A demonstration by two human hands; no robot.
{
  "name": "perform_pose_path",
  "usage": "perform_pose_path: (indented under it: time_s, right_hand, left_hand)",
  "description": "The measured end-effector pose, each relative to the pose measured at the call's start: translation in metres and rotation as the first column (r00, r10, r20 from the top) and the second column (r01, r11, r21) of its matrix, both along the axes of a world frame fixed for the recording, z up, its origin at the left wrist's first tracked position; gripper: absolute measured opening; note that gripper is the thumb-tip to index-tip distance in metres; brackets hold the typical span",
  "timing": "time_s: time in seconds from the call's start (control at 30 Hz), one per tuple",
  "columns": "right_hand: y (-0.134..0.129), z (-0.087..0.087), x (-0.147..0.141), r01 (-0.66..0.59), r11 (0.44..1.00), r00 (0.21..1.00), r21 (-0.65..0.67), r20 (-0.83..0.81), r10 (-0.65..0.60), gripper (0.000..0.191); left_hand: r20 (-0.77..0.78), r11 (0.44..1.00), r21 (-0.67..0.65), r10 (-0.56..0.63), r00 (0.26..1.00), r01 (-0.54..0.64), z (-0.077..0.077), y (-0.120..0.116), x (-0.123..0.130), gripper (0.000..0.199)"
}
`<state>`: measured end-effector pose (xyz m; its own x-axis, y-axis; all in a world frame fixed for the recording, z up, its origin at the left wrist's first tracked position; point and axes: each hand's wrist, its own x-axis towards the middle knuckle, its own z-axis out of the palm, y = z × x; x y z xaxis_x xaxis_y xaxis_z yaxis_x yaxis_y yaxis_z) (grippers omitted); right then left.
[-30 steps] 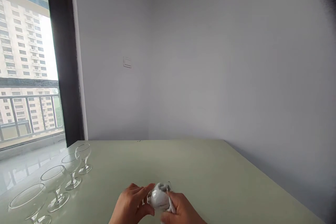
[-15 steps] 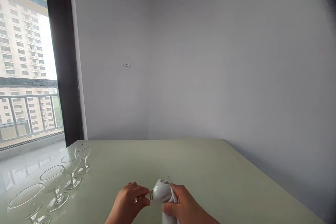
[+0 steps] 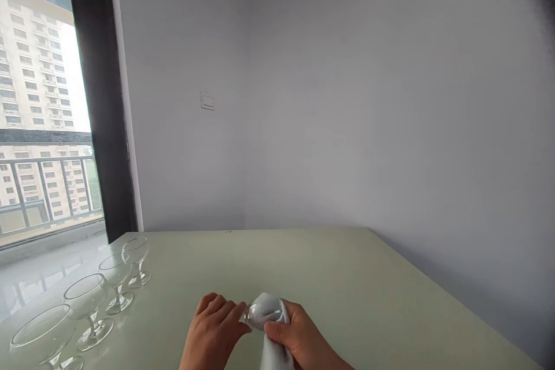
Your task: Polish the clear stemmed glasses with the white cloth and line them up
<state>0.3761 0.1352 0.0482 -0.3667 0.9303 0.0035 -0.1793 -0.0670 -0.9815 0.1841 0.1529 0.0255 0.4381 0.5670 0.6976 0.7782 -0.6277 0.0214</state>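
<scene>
Low in the middle of the view, a clear stemmed glass (image 3: 256, 315) lies tilted on its side between my two hands, with white cloth showing through its bowl. My left hand (image 3: 215, 326) closes around the stem end of this glass; its fingers hide the stem and foot. Around the bowl's mouth, my right hand (image 3: 306, 335) grips the white cloth (image 3: 276, 354), thumb on the near side. Part of the cloth hangs down below that thumb.
Several clear stemmed glasses stand upright in a row along the left side of the pale green table (image 3: 368, 300), the front one (image 3: 41, 329) cut off at the bottom. Behind the table are grey walls with a switch plate (image 3: 207, 101). A window (image 3: 43, 98) is at left.
My left hand has turned, its back now facing up more and its fingers further over the glass. The glass has rotated between my hands, and my right thumb has shifted slightly left and up.
</scene>
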Motion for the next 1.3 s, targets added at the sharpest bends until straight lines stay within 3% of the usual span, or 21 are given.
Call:
perform_pose_path:
  time_s: [0.07, 0.13, 0.2, 0.27, 0.33, 0.4, 0.43, 0.5, 0.57, 0.63, 0.67, 0.7, 0.73, 0.8, 0.87, 0.9, 0.97, 1.07, 1.17, 1.23, 1.3]
  right_hand:
    - [-0.008, 0.015, 0.007, -0.076, 0.982, 0.972, 0.173, 0.232, 0.034, 0.014]
    - [-0.013, 0.025, 0.016, -0.182, 0.950, 0.910, 0.255, 0.410, 0.064, 0.011]
    - [-0.012, 0.027, 0.021, -0.210, 0.939, 0.878, 0.273, 0.475, 0.058, 0.007]
    - [-0.007, 0.018, 0.020, -0.117, 0.964, 0.917, 0.239, 0.398, 0.012, 0.006]
    - [-0.001, 0.004, 0.014, 0.024, 0.996, 0.984, 0.085, 0.172, -0.038, 0.011]
    - [0.003, -0.006, 0.006, 0.057, 0.995, 0.997, -0.088, -0.055, -0.062, 0.019]
    - [0.003, -0.007, 0.003, 0.040, 0.993, 0.993, -0.113, -0.104, -0.052, 0.021]
    - [0.000, 0.000, 0.003, 0.007, 1.000, 1.000, -0.022, -0.017, -0.008, 0.018]
    - [-0.004, 0.013, 0.010, -0.092, 0.986, 0.975, 0.137, 0.216, 0.060, 0.015]
    - [-0.006, 0.023, 0.019, -0.222, 0.951, 0.901, 0.217, 0.419, 0.114, 0.014]
    - [-0.006, 0.025, 0.022, -0.257, 0.939, 0.876, 0.229, 0.465, 0.127, 0.013]
    - [-0.004, 0.024, 0.024, -0.254, 0.939, 0.874, 0.233, 0.471, 0.119, 0.012]
    - [-0.002, 0.020, 0.023, -0.207, 0.952, 0.895, 0.225, 0.436, 0.092, 0.011]
    - [0.003, 0.008, 0.017, -0.043, 0.990, 0.965, 0.137, 0.263, 0.006, 0.011]
    - [0.007, -0.005, 0.006, 0.059, 0.998, 0.997, -0.023, 0.059, -0.058, 0.015]
    - [0.008, -0.008, 0.001, 0.066, 0.995, 0.998, -0.078, -0.016, -0.068, 0.018]
    - [0.005, -0.006, -0.004, 0.035, 0.998, 0.999, -0.054, -0.030, -0.036, 0.019]
    - [-0.003, 0.013, 0.000, -0.081, 0.981, 0.978, 0.176, 0.203, 0.044, 0.010]
    - [-0.008, 0.029, 0.012, -0.203, 0.947, 0.914, 0.250, 0.395, 0.092, 0.007]
    - [-0.007, 0.027, 0.015, -0.177, 0.955, 0.913, 0.237, 0.402, 0.069, 0.005]
    - [-0.002, 0.018, 0.013, -0.075, 0.982, 0.957, 0.174, 0.291, 0.021, 0.006]
  left_hand:
    - [0.070, 0.968, -0.248, -0.033, 0.997, 0.050, -0.002, 0.004, -0.002, 0.022]
    - [0.127, 0.866, -0.483, -0.077, 0.989, 0.130, -0.005, 0.006, -0.003, 0.035]
    - [0.134, 0.814, -0.560, -0.095, 0.986, 0.155, -0.007, 0.006, -0.001, 0.037]
    - [0.075, 0.903, -0.418, -0.077, 0.994, 0.102, -0.006, 0.002, 0.002, 0.025]
    - [0.014, 0.992, -0.121, -0.022, 1.000, 0.024, -0.004, -0.002, 0.004, 0.020]
    - [-0.021, 0.997, 0.073, -0.004, 1.000, 0.005, -0.001, -0.005, 0.003, 0.023]
    - [-0.021, 0.997, 0.080, -0.007, 1.000, 0.009, 0.001, -0.005, 0.002, 0.021]
    - [0.021, 0.997, -0.074, -0.020, 1.000, 0.021, 0.003, -0.002, -0.002, 0.015]
    - [0.103, 0.926, -0.370, -0.046, 0.994, 0.081, 0.004, 0.001, -0.006, 0.015]
    - [0.178, 0.756, -0.631, -0.075, 0.981, 0.172, 0.004, 0.003, -0.007, 0.019]
    - [0.195, 0.690, -0.697, -0.081, 0.978, 0.196, 0.004, 0.004, -0.006, 0.021]
    - [0.194, 0.679, -0.708, -0.077, 0.978, 0.193, 0.003, 0.003, -0.004, 0.022]
    - [0.169, 0.730, -0.664, -0.064, 0.984, 0.162, 0.002, 0.002, -0.002, 0.021]
    - [0.091, 0.912, -0.408, -0.011, 0.996, 0.048, -0.001, 0.001, 0.002, 0.020]
    - [0.014, 0.993, -0.108, 0.038, 0.999, -0.036, -0.004, 0.000, 0.004, 0.024]
    - [-0.019, 0.999, -0.026, 0.046, 0.999, -0.047, -0.006, 0.000, 0.003, 0.023]
    - [-0.050, 0.999, -0.026, 0.033, 0.998, -0.034, -0.008, 0.002, -0.001, 0.014]
    - [-0.040, 0.974, -0.223, -0.043, 0.998, 0.033, -0.008, 0.006, -0.005, 0.017]
    - [0.003, 0.921, -0.377, -0.108, 0.994, 0.101, -0.007, 0.007, -0.002, 0.028]
    - [0.023, 0.929, -0.355, -0.102, 0.995, 0.103, -0.005, 0.004, 0.001, 0.023]
    - [0.020, 0.976, -0.209, -0.049, 0.999, 0.052, -0.003, 0.001, 0.002, 0.017]
